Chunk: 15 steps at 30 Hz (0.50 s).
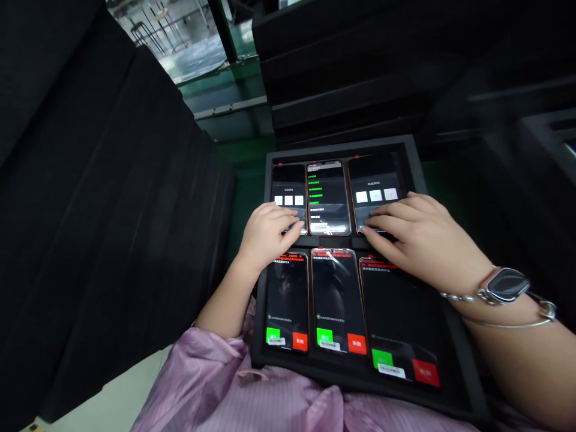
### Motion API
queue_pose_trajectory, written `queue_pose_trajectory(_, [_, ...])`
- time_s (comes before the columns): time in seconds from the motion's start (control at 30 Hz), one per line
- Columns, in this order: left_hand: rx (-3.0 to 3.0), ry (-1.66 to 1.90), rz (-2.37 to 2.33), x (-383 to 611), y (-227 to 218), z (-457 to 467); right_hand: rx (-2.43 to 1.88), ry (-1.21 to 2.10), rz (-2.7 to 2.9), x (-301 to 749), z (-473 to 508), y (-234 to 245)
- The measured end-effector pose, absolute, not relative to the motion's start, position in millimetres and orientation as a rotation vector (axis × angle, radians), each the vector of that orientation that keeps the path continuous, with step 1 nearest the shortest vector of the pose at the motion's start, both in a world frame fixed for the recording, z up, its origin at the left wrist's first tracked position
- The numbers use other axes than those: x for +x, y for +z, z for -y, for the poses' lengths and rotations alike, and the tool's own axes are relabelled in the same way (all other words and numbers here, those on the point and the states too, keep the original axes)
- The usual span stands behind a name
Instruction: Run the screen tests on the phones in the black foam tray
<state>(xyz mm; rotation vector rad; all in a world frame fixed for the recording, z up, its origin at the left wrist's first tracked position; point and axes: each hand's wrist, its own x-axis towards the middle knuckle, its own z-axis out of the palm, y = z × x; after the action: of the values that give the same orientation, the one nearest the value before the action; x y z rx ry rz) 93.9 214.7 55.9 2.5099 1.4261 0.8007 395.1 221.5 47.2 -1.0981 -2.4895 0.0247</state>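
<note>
A black tray [342,144] rests on my lap with several smartphones lying screen-up in two rows. My left hand [270,231] lies over the lower part of the far-left phone [289,177], fingers stretched out and holding nothing. Over the far-right phone [374,174] is my right hand [409,231], its fingers spread near the bottom of the screen. Between them, the far-middle phone [328,195] displays a list in green and white text. In the near row, the left phone [288,294], middle phone [337,288] and right phone [400,312] each display a green and a red button.
Tall black stacked panels [112,180] stand close on the left. More dark stacked material [351,66] rises behind the tray. Beyond a green frame [225,90] there is a bright area with stools [150,36]. A watch [508,284] and bracelets are on my right wrist.
</note>
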Motion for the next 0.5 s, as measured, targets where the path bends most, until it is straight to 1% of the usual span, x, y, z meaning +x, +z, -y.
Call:
queue_pose_trajectory(0.07, [2.506,0.801,-1.445,92.9,57.1,-214.7,-1.091,0.006,2.499,394.8,-221.5,48.2])
queue_pose_trajectory(0.17, [2.458,0.747,-1.592,92.4,59.6,-214.6,-1.084,-0.014,2.520,393.9,-221.7,49.3])
queue_pose_trajectory(0.27, [2.318,0.578,-1.741,94.3,61.9,-216.0,-1.088,-0.027,2.527,392.8,-222.1,49.9])
queue_pose_trajectory(0.4, [2.190,0.322,-1.788,99.1,64.8,-220.8,-1.081,-0.040,2.531,391.8,-222.8,50.2])
queue_pose_trajectory(0.5, [2.233,0.294,-1.780,99.8,64.3,-221.8,-1.077,-0.032,2.509,391.5,-223.3,49.5])
